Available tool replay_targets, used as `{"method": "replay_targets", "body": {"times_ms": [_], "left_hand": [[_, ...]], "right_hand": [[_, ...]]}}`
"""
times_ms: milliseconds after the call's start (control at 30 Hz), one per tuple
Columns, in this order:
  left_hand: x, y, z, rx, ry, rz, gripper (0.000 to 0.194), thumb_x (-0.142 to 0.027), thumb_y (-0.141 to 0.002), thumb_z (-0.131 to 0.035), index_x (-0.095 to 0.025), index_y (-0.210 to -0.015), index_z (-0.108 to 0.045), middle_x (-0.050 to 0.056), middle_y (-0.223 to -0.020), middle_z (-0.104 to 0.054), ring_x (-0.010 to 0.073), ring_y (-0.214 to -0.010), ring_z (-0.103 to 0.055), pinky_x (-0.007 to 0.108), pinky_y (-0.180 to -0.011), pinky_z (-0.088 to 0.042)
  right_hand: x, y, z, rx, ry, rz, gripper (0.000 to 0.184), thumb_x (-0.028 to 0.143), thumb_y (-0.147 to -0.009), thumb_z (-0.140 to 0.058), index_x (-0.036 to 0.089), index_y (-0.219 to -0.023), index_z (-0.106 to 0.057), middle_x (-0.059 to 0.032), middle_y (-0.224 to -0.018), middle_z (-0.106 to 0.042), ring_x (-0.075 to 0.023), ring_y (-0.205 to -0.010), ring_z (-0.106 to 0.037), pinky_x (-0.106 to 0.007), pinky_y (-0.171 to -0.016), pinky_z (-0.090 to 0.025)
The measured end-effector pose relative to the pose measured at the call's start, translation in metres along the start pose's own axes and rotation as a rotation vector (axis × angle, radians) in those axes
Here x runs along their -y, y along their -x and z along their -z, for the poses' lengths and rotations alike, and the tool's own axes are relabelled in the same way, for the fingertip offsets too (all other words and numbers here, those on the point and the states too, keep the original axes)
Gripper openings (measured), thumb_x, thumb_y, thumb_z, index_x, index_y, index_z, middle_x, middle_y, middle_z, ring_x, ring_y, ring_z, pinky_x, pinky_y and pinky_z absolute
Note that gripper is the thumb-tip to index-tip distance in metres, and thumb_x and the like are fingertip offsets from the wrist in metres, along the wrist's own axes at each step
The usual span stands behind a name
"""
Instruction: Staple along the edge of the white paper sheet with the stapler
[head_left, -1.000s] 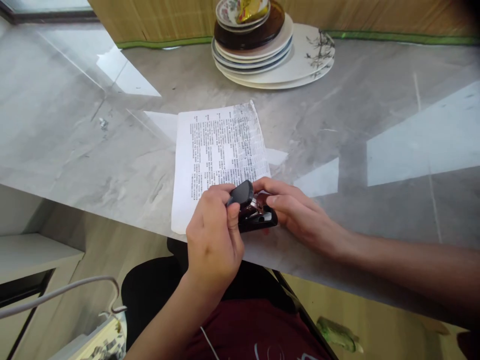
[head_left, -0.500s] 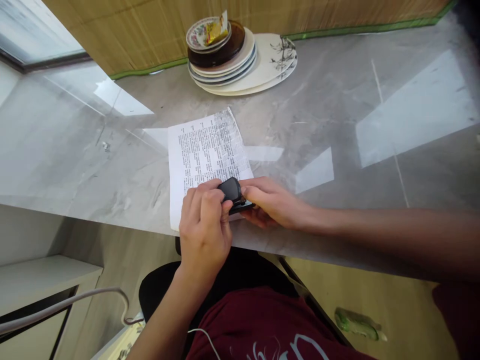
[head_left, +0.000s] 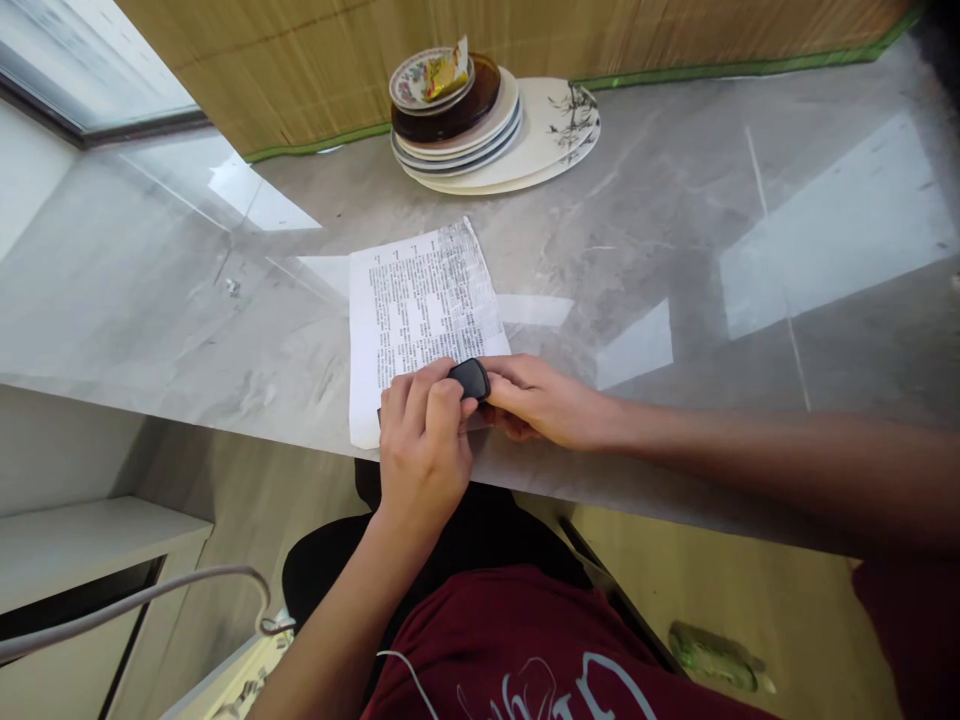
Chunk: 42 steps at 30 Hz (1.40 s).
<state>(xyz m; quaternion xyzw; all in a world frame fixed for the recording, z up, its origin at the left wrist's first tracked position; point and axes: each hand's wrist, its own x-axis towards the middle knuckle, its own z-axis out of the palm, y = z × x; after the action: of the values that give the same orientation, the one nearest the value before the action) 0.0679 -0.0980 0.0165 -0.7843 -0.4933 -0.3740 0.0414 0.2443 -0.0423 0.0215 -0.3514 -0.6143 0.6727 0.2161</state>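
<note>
A black stapler (head_left: 472,380) lies over the near right part of a stack of printed paper (head_left: 409,290), close to the table's front edge. My left hand (head_left: 426,430) is wrapped over the stapler's body from the left, and its rounded end sticks out past the fingers. From the right, my right hand (head_left: 544,402) grips that end, thumb on the near side and fingers partly hidden beneath. Whether the paper's edge sits between the stapler's jaws is hidden by the hands.
Stacked plates (head_left: 457,150) with a yellow wrapper (head_left: 446,75) on top stand by a bamboo blind (head_left: 525,35) at the back. A green glass bottle (head_left: 712,655) lies on the floor at right. A pale cable (head_left: 135,600) runs at lower left.
The stapler's top now looks pressed lower, and its metal part no longer shows. Both hands stay on it. The whole view has shifted slightly.
</note>
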Motion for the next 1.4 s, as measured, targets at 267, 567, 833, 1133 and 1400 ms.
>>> {"method": "replay_targets", "body": {"times_ms": [267, 567, 833, 1133, 1400], "left_hand": [[0.007, 0.002, -0.004, 0.002, 0.047, 0.029, 0.013, -0.029, -0.11, -0.046, -0.025, -0.1, -0.054, 0.014, -0.114, -0.072, 0.0251, -0.098, -0.064, 0.043, -0.088, -0.051], [0.0, -0.024, 0.007, 0.145, 0.036, 0.25, 0.02, -0.034, -0.112, -0.045, -0.024, -0.099, -0.057, 0.005, -0.094, -0.065, 0.0225, -0.092, -0.068, 0.037, -0.085, -0.054], [0.031, -0.039, -0.023, 0.207, 0.023, 0.333, 0.014, -0.035, -0.11, -0.059, -0.025, -0.109, -0.049, -0.001, -0.095, -0.067, 0.0128, -0.085, -0.071, 0.024, -0.076, -0.052], [0.004, -0.04, -0.017, 0.173, -0.035, 0.385, 0.02, -0.023, -0.111, -0.04, -0.028, -0.127, -0.05, 0.01, -0.123, -0.074, 0.0258, -0.103, -0.074, 0.04, -0.09, -0.054], [0.006, -0.041, -0.018, 0.166, 0.048, 0.423, 0.014, -0.027, -0.109, -0.046, -0.03, -0.122, -0.052, 0.009, -0.12, -0.072, 0.0254, -0.105, -0.074, 0.038, -0.086, -0.054]], "right_hand": [[0.001, -0.006, 0.006, 0.005, 0.044, 0.026, 0.026, 0.024, -0.104, -0.048, 0.02, -0.079, -0.053, 0.0048, -0.056, -0.053, -0.0096, -0.05, -0.047, -0.024, -0.051, -0.034], [-0.008, -0.009, 0.008, 0.011, -0.047, 0.05, 0.028, 0.025, -0.104, -0.052, 0.021, -0.077, -0.053, 0.004, -0.059, -0.055, -0.0093, -0.046, -0.052, -0.022, -0.044, -0.035], [-0.006, -0.01, 0.009, 0.005, -0.243, -0.081, 0.035, 0.032, -0.107, -0.052, 0.018, -0.075, -0.054, 0.0015, -0.065, -0.062, -0.0061, -0.049, -0.05, -0.02, -0.044, -0.034], [-0.009, -0.016, 0.007, -0.032, -0.455, -0.139, 0.035, 0.045, -0.099, -0.068, 0.018, -0.079, -0.06, -0.0039, -0.068, -0.067, -0.0107, -0.05, -0.056, -0.021, -0.039, -0.043], [-0.008, -0.015, 0.007, -0.038, -0.501, -0.15, 0.031, 0.042, -0.1, -0.064, 0.017, -0.081, -0.061, -0.0081, -0.072, -0.07, -0.0144, -0.053, -0.061, -0.024, -0.041, -0.049]]}}
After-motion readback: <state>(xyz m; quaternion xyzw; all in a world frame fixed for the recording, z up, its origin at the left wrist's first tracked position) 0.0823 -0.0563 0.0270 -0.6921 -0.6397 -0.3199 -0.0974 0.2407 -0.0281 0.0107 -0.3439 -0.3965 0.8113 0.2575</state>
